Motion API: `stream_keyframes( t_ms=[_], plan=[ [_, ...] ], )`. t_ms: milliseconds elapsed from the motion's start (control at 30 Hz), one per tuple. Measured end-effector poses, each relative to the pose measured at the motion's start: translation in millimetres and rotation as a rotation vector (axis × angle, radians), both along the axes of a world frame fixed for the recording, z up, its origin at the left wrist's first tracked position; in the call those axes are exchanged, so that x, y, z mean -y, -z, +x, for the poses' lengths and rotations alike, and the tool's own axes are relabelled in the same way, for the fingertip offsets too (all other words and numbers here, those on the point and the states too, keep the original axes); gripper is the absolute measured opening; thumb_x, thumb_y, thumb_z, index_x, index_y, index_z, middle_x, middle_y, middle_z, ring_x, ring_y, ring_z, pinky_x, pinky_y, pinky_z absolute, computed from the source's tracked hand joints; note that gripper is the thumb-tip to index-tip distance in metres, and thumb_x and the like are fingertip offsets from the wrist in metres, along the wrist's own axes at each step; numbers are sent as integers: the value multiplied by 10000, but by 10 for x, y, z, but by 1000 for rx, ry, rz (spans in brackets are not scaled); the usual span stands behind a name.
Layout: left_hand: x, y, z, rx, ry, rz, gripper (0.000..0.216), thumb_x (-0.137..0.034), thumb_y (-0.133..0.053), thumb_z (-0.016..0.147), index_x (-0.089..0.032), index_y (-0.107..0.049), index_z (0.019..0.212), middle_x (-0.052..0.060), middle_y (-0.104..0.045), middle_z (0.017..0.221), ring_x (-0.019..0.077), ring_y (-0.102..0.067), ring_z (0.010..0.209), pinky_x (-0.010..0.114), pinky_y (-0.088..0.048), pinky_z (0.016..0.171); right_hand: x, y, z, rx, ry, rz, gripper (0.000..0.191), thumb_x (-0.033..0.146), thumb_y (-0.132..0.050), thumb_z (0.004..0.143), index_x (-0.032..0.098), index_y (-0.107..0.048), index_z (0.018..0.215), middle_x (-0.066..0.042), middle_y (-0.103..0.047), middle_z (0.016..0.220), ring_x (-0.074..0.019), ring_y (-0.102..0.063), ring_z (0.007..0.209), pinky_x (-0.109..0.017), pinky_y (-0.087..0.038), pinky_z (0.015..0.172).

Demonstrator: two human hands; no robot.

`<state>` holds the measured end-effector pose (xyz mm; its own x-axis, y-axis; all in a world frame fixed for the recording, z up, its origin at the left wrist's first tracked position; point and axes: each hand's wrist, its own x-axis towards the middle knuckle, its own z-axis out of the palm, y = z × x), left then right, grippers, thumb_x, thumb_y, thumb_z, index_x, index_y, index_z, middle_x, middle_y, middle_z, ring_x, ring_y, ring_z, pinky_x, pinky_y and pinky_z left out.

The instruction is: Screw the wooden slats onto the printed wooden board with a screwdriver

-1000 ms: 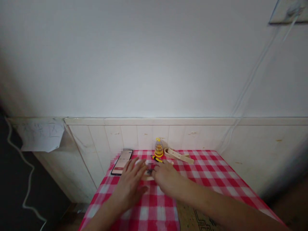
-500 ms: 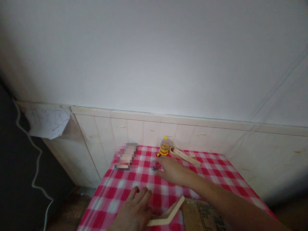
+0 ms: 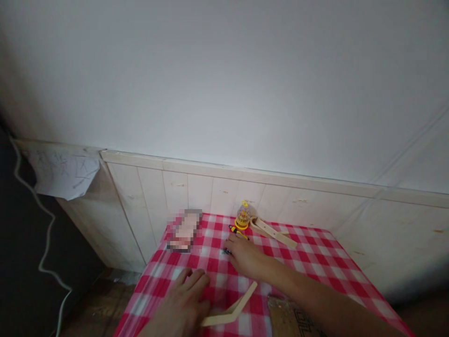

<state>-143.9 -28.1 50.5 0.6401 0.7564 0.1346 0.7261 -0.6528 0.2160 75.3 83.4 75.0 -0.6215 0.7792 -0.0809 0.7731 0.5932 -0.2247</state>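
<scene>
My left hand (image 3: 187,299) is at the front left of the table, fingers bent, closed at the end of an angled strip of pale wood (image 3: 229,314). Its grip on the strip is partly hidden. Farther out, my right hand (image 3: 243,252) reaches down to the cloth with fingers and thumb curled over some small dark metal pieces (image 3: 227,251), too small to name surely. Just beyond its knuckles lies a yellow and black screwdriver (image 3: 239,232). Behind that stands a small clear dome container with a yellow base (image 3: 242,217).
A red and white checked cloth (image 3: 213,262) covers the table. Another bent wooden piece (image 3: 275,231) lies at the back. A blurred-out flat object (image 3: 185,231) is at the back left. Brown cardboard (image 3: 286,316) lies under my right forearm. The panelled wall (image 3: 199,192) borders the far edge.
My right hand has drawn in slightly and closed over the small metal pieces, uncovering more of the screwdriver. My left hand and the angled strip have shifted a little left.
</scene>
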Motion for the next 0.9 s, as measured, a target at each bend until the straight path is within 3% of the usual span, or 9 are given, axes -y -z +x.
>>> stream_keyframes(
  t_ms=[133,267,367,433,533,733,900],
  plan=[
    [16,-211,-115,79,-1,10,58,-229,-681,863,-258,-697,815,41,-659,1178,258,-575,1096,387,-462,920,65,20,139,-40,-90,-31,172,71,-598,833,168,-712,919,-61,-716,946,-202,-652,938,-280,-464,824],
    [2,-285,-178,158,-49,19,96,-231,-624,897,-258,-692,834,66,-645,1117,252,-581,1032,346,-491,811,191,-46,222,-95,-83,-20,73,164,-698,811,211,-715,864,-23,-715,909,-188,-649,879,-260,-459,764],
    [-37,-252,-199,192,-67,21,130,-218,-579,916,-243,-681,840,84,-624,1085,253,-575,1013,350,-496,801,84,-181,256,-162,92,71,79,243,-636,898,205,-693,938,-50,-702,1016,-195,-647,959,-277,-466,829],
    [-63,-215,-205,201,-69,14,156,-211,-539,936,-234,-671,857,90,-609,1093,246,-574,997,349,-496,794,-113,-264,264,-209,305,173,247,287,-509,983,154,-618,1161,-134,-646,1187,-237,-620,1091,-341,-456,921],
    [-82,-165,-204,217,-76,27,168,-189,-512,940,-220,-660,868,102,-593,1125,251,-569,1022,360,-499,817,-448,-293,258,-240,546,232,486,361,-587,935,110,-469,1334,-210,-569,1313,-285,-605,1167,-370,-474,906],
    [-80,-104,-191,258,-135,89,168,-165,-527,913,-225,-677,868,107,-605,1111,267,-584,1024,377,-516,830,-704,-134,214,-244,612,196,389,320,-684,841,122,-540,1144,-169,-695,1112,-253,-694,935,-308,-479,729],
    [-97,-88,-196,268,-148,144,160,-229,-531,942,-235,-687,906,113,-611,1157,273,-592,1050,390,-530,859,-644,-248,242,-243,629,197,335,306,-666,846,126,-544,1101,-150,-722,1017,-237,-692,856,-285,-431,652]
  ],
)
